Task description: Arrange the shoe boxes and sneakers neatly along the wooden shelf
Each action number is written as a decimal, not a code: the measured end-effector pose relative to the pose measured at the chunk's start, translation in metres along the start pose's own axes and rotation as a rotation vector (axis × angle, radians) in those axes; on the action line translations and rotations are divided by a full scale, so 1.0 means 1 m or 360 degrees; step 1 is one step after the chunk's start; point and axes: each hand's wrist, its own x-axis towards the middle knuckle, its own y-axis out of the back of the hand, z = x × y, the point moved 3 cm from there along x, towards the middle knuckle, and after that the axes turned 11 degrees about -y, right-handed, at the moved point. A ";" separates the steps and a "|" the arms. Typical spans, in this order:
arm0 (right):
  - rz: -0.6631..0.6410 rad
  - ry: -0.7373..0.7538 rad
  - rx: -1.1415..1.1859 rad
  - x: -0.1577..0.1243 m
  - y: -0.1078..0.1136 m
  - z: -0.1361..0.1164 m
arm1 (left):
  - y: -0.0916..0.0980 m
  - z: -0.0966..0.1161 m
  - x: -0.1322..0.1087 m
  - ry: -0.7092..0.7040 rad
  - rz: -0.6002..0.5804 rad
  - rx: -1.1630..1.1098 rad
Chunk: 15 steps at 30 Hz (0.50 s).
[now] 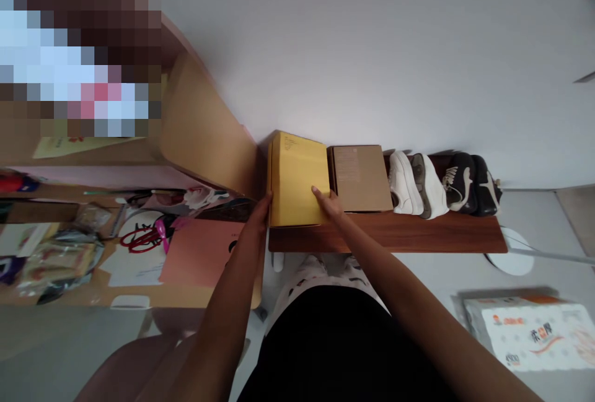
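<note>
A yellow cardboard box (301, 182) stands at the left end of a dark reddish-brown wooden shelf (418, 235), close to the wall. My left hand (263, 209) is against its left side, the fingers partly hidden. On the opposite side my right hand (329, 202) grips the box, its thumb on the yellow top and the other fingers down in the gap. Just right of that hand sits a brown cardboard box (362, 179). Beyond it are a pair of white shoes (409, 185) and a pair of black shoes (471, 184).
To the left is a desk (186, 297) with a pink folder (202, 250), papers and plastic bags, beside a wooden side panel (209, 123). A pinkish chair (139, 365) is at lower left. A tissue pack (539, 334) lies on the floor at right.
</note>
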 end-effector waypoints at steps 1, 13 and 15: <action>0.0006 -0.0002 -0.0005 -0.003 0.001 -0.002 | 0.001 0.000 -0.004 0.0044 -0.0014 -0.0041; 0.0027 0.0317 -0.0652 -0.041 -0.026 -0.021 | -0.016 0.014 -0.029 -0.0147 0.0020 -0.0180; -0.0107 0.0387 -0.0632 -0.046 -0.034 -0.022 | -0.019 0.018 -0.032 -0.0241 0.0060 -0.0116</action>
